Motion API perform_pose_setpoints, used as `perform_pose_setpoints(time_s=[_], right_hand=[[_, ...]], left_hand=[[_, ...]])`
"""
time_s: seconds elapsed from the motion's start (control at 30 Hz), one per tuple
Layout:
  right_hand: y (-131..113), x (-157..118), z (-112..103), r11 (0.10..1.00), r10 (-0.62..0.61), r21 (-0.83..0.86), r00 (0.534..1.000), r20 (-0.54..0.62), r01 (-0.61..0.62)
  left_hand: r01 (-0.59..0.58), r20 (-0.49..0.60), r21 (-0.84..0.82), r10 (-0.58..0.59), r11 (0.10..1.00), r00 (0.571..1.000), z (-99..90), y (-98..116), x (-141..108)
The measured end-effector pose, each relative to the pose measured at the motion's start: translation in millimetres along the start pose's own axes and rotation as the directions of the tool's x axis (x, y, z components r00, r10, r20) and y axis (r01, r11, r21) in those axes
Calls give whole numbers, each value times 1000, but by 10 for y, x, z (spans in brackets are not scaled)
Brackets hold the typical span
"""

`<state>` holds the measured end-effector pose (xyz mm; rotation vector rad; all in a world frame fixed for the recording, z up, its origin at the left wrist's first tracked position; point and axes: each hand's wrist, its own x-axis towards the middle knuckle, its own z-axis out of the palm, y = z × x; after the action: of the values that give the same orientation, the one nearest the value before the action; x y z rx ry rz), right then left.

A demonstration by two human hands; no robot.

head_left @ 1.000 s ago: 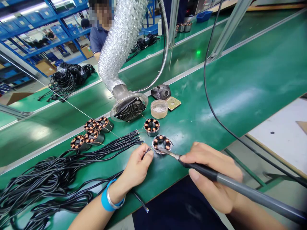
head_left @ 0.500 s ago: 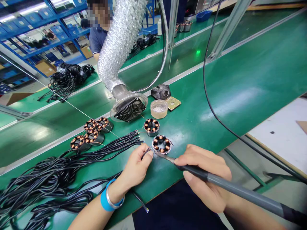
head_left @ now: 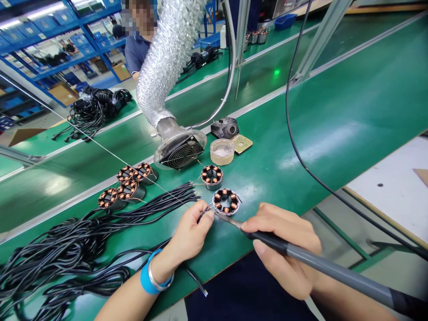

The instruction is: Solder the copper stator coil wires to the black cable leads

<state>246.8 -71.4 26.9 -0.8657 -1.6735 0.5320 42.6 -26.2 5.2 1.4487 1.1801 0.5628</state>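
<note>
My right hand [head_left: 284, 245] is closed round a soldering iron [head_left: 310, 258], its tip pointing left at the near left rim of a motor stator [head_left: 226, 202] with copper windings. My left hand [head_left: 194, 229] pinches the wire end of a black cable [head_left: 203, 216] beside that stator, close to the iron's tip. A thin solder wire [head_left: 167, 192] runs down from the upper left to the left fingers; whether they grip it too is hidden. Just behind sits a second stator [head_left: 211, 177].
Several stators [head_left: 127, 189] stand left, behind a bundle of black cables [head_left: 67, 240]. A fume extractor [head_left: 180, 149] hangs over the green bench [head_left: 334, 125], near a round dish [head_left: 222, 151] and a dark holder [head_left: 224, 128]. Across the bench is a person [head_left: 140, 49].
The soldering iron and my right hand have shifted very slightly left. My left hand keeps its pinch beside the stator, almost unmoved.
</note>
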Motion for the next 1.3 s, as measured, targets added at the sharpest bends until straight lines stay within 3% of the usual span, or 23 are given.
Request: perform_pose_setpoints(time_s=[0.37, 0.87, 1.3], right_hand=[[-60, 74, -40, 1000, -1, 4, 999, -46, 2], [-20, 44, -15, 1000, 24, -2, 999, -22, -24], [-1, 75, -69, 999, 20, -25, 994, -105, -23]], left_hand=[[-8, 13, 7, 8, 1000, 1000, 9, 41, 6], [-13, -5, -4, 13, 1000, 1000, 9, 27, 22], [-5, -8, -6, 5, 1000, 1000, 16, 28, 9]])
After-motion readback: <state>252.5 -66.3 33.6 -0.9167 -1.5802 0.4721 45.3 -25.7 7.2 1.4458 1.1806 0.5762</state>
